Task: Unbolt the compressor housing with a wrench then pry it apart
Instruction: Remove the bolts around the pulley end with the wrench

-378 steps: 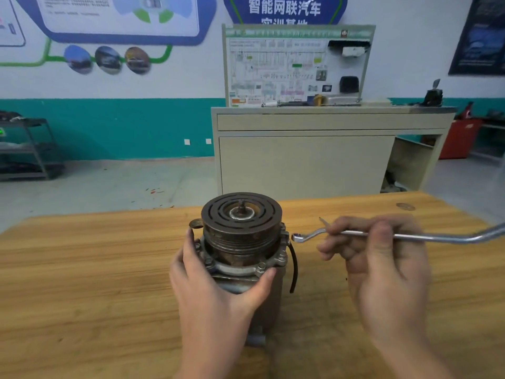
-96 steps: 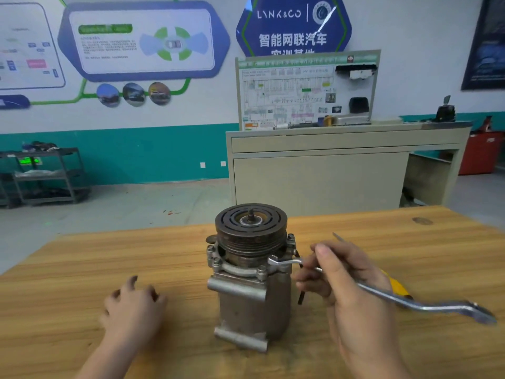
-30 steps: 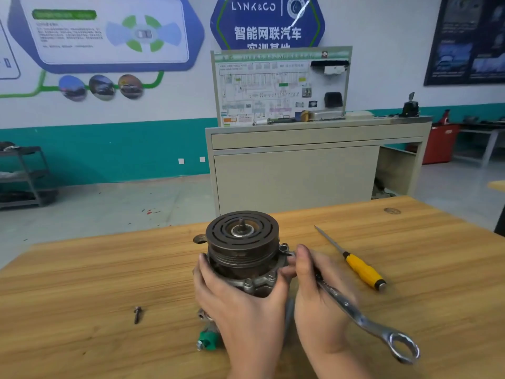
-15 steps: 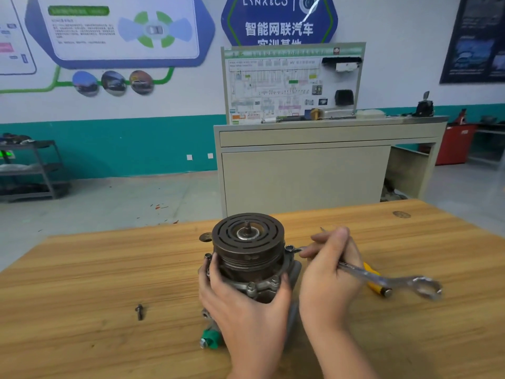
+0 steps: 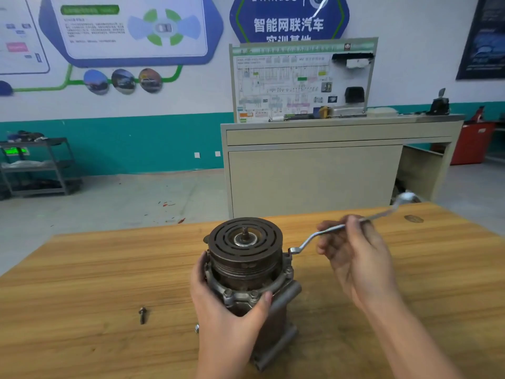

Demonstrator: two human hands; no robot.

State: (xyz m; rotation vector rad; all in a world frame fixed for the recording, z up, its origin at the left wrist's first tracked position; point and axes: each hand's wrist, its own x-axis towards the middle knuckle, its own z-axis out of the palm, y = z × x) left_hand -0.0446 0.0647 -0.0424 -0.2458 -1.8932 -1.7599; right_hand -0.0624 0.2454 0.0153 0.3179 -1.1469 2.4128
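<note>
While the compressor (image 5: 247,272) stands upright near the middle of the wooden table (image 5: 82,283), a little toward its near edge, the left hand (image 5: 226,318) grips the housing from the near side, with the thumb and fingers curled around the flange just under the pulley. The right hand (image 5: 355,258) holds the shaft of the wrench (image 5: 311,237) with the fingers curled on it; the ring end of the wrench sits at the right side of the flange, where a bolt should be, and its other end points toward the far right corner of the table.

The unbolting seems to be partly done. One loose bolt (image 5: 142,314) lies on the table to the left of the compressor, well apart from it, while at least three bolt heads are visible in the flange at the near and right sides. So several bolts probably remain, and the prying is not started: no gap shows between the two parts of the housing.

Some things are hard to tell. The ring end is small, so it is not sure that it sits fully on a bolt head. The far side of the flange is hidden behind the pulley, and the left hand covers part of the near side. A small bright object (image 5: 196,328) next to the left wrist cannot be identified.
</note>
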